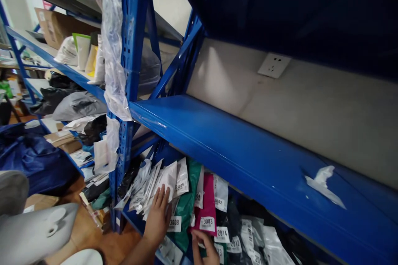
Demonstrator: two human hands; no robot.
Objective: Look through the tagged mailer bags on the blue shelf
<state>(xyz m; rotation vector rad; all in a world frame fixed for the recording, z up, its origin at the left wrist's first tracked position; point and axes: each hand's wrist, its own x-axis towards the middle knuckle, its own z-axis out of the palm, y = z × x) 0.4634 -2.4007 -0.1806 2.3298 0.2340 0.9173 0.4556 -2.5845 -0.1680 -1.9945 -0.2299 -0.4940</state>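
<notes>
In the head view, my left hand (159, 216) lies with its fingers stretched against a white mailing bag (168, 177) in a row of upright bags on the low shelf. To the right, my right hand (205, 249) pinches at the lower left corner of a pink mailing bag (209, 203) labelled 3003. Between the hands stands a green mailing bag (190, 198). A white bag labelled 3009 (181, 176) and a bag labelled 3002 (220, 192) stand behind. My right palm is cut off by the bottom edge.
A blue metal shelf (217, 132) juts out above the bags, with a crumpled white scrap (325, 182) on it. At the left rises a blue upright (132, 49) wrapped in clear plastic. Another rack holds a grey bag (79, 105). A pale chair (37, 236) stands lower left.
</notes>
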